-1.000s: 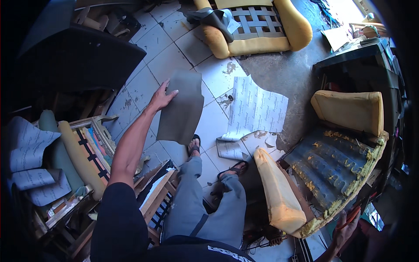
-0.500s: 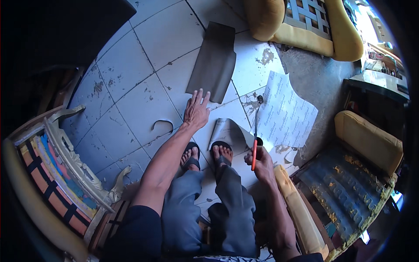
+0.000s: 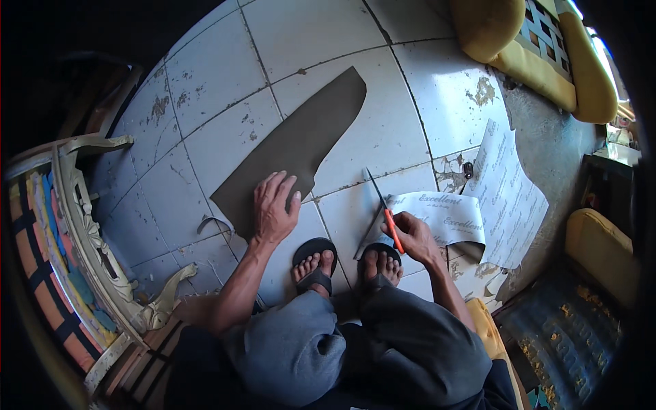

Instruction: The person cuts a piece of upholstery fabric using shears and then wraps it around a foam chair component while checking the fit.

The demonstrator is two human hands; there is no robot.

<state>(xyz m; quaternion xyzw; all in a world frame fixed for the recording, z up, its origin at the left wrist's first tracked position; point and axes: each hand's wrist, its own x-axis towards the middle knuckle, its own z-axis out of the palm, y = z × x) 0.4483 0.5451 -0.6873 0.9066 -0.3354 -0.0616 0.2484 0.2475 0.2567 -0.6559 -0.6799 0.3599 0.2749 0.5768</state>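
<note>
My left hand (image 3: 275,213) lies with its fingers spread on the near end of a dark brown-grey sheet of upholstery material (image 3: 301,130), which rests flat on the tiled floor. In my right hand (image 3: 415,239) is a pair of scissors with orange handles (image 3: 392,229); the blades point away from me, above the tiles. Whether the blades are parted I cannot tell. Close by that hand lies a curled piece of material with a white printed backing (image 3: 447,210). A larger white-backed piece (image 3: 511,201) is spread on the floor to its right.
A thin curved offcut (image 3: 214,223) lies left of the sheet. On the left stands a carved chair frame (image 3: 92,212) with strapping. A yellow padded chair frame (image 3: 536,72) is at the far right, and a worn dark seat (image 3: 567,342) is at the near right.
I have bent lower toward the floor. The brown-grey sheet has turned and shifted left and nearer, with my left hand now on it. The scissors' blades have swung to point left.
</note>
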